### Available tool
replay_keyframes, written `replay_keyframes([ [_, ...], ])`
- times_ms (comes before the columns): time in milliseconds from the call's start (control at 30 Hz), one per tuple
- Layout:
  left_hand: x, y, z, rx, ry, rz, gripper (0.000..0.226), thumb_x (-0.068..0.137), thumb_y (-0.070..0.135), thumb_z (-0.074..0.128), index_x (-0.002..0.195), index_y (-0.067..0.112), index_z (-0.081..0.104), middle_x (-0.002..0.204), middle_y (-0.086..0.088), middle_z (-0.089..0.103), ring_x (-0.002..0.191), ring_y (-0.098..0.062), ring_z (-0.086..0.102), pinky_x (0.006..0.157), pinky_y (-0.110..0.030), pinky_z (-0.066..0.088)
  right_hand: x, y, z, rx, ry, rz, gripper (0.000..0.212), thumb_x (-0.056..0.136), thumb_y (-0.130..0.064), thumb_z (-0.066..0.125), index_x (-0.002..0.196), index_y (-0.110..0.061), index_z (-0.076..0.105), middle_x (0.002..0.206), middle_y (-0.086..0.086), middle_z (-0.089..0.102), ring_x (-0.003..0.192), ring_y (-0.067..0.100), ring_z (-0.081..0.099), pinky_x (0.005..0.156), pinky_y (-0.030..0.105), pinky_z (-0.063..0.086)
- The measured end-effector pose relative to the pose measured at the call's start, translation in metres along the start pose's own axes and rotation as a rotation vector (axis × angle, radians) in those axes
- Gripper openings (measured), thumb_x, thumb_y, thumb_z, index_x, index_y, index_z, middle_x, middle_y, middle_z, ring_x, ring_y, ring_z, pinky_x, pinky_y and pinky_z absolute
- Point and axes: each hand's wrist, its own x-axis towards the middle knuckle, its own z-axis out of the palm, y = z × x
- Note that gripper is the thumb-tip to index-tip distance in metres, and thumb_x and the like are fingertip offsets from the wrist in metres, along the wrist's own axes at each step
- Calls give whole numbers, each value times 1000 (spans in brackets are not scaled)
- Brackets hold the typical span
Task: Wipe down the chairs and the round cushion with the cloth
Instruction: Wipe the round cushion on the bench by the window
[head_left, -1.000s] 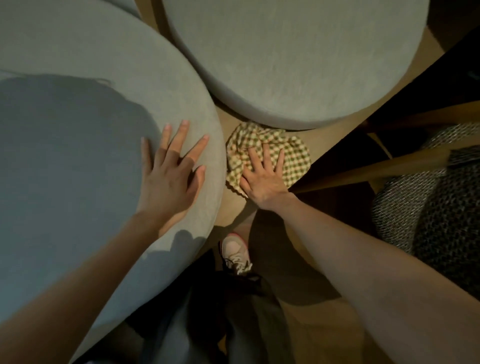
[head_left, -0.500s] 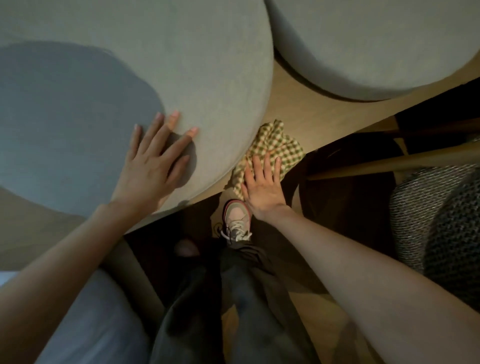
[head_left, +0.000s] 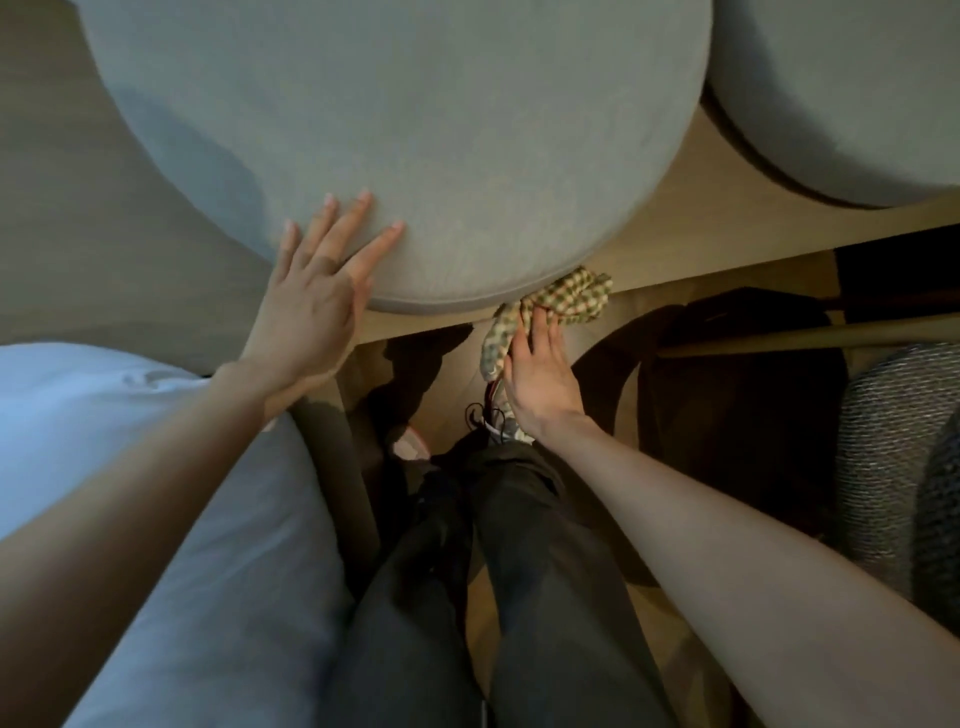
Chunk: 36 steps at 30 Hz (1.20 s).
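Cloth (head_left: 571, 296) is sliding nearer, up to the cushion (head_left: 415, 130) rim. My right hand (head_left: 540, 371) is pressing it, fingers (head_left: 541, 326) together; left hand (head_left: 311, 301) bracing, fingers (head_left: 350, 221) spread. Next, likely: wiping the rim.

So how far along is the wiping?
Nothing marks any surface as done. In hand: right hand presses the checked cloth on the wooden ledge at the near rim of the round cushion; left hand lies flat on it. Seemingly left: the woven chair at right, away from the cloth.
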Motion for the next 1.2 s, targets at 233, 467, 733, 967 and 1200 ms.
replay_keyframes([
  [233, -43, -24, -4, -114, 9, -171, 55, 99, 2, 38, 149, 21, 28, 159, -7, 15, 147, -28, 10, 118, -47, 13, -11, -92, 40, 85, -52, -236, 55, 104, -25, 23, 151, -4, 3, 158, 18, 3, 147, 29, 6, 120, 36, 10],
  [467, -78, -31, -42, -275, 147, -279, 58, 93, -7, 41, 148, 12, 32, 157, -11, 20, 146, -29, 15, 118, -39, 17, -34, -157, -11, 177, 106, -511, 48, 101, -16, 40, 146, -3, 31, 151, 17, 31, 139, 29, 33, 110, 37, 35],
  [733, -69, -28, -81, -529, 308, -430, 51, 98, 0, 38, 147, 14, 33, 157, -4, 22, 144, -16, 19, 112, -15, 13, -28, -125, -126, 156, 368, -337, 51, 104, -33, 29, 152, -22, 16, 159, 1, 10, 140, 3, -1, 115, 25, 0],
  [967, -13, -46, -69, -905, 285, -750, 52, 102, 19, 40, 151, 14, 22, 155, -8, 25, 143, -20, 25, 117, -41, 22, 69, -106, -118, -218, 111, -311, 57, 99, -54, 14, 150, -40, -6, 160, 3, -7, 147, 27, -8, 116, 40, -12],
  [1200, 23, -73, -52, -1083, 350, -888, 56, 100, 17, 43, 151, 18, 20, 153, -3, 31, 139, -18, 32, 114, -39, 30, 99, -115, -114, -336, 273, -676, 55, 100, -39, 26, 150, -16, 23, 156, 12, 20, 139, 40, 28, 114, 47, 18],
])
